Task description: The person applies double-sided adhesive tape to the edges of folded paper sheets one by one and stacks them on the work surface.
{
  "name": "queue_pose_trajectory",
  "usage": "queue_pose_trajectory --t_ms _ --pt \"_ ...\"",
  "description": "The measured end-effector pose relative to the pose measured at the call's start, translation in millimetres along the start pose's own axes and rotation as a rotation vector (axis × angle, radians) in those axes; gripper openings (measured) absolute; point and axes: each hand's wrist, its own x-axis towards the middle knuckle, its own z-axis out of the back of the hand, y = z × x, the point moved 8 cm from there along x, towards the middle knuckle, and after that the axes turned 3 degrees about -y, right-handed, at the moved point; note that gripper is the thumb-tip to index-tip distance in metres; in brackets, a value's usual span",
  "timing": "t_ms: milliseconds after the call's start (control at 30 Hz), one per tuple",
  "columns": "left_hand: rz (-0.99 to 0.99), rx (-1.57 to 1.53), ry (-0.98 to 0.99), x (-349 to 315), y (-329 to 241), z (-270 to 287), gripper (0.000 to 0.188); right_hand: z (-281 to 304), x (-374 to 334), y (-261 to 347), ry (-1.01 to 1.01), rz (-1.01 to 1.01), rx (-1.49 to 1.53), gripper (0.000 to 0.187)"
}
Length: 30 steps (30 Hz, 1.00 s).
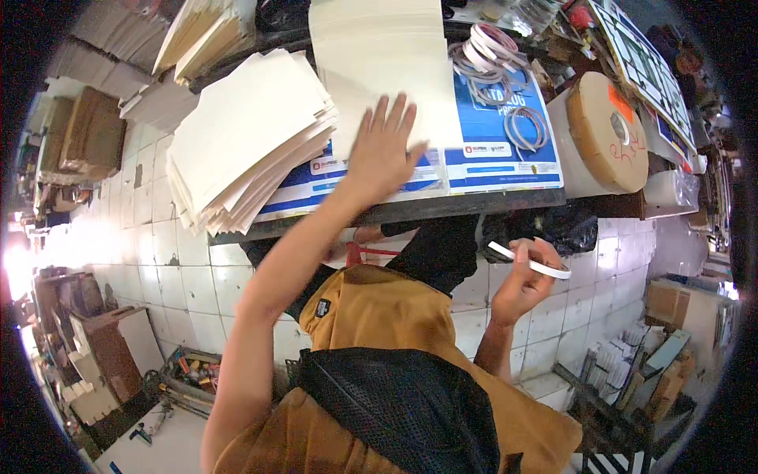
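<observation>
My left hand [383,150] lies flat with fingers spread on the near part of a cream paper stack [383,55] in the middle of the table. In my right hand [527,286], held off the table's front edge, the thumb and fingers pinch a thin white curved band [549,271]. It looks like a narrow tape roll seen edge-on. To the left of my left hand, another stack of cream sheets [253,110] is fanned out unevenly. Blue and white printed sheets [505,170] lie under and beside the papers.
Narrow tape rings [482,59] are heaped at the table's right, with more rings [527,129] nearer. A large brown tape roll [604,134] stands farther right. The dark table edge [489,204] runs before my lap. A tool box [197,371] sits low at left.
</observation>
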Motion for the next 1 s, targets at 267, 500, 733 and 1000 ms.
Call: queue_pose_trajectory --t_ms 267,500,733,1000 --pt "0.174 -0.52 -0.272 -82.3 -25.6 81.5 0.073 -67.6 -7.3 -31.4 0.233 -0.171 -0.008 0.034" --pt "0.307 -0.271 -0.119 -178.2 2.2 69.9 0.078 -168.3 -38.8 -8.5 0.551 0.108 -0.123 0.032" --pt "0.298 -0.29 -0.197 -187.7 6.8 51.5 0.085 -201.0 -50.5 -0.9 0.639 0.266 -0.194 0.031" --pt "0.255 -0.232 -0.223 -190.4 9.0 49.5 0.083 -204.5 -50.6 0.1 0.634 0.289 -0.293 0.03"
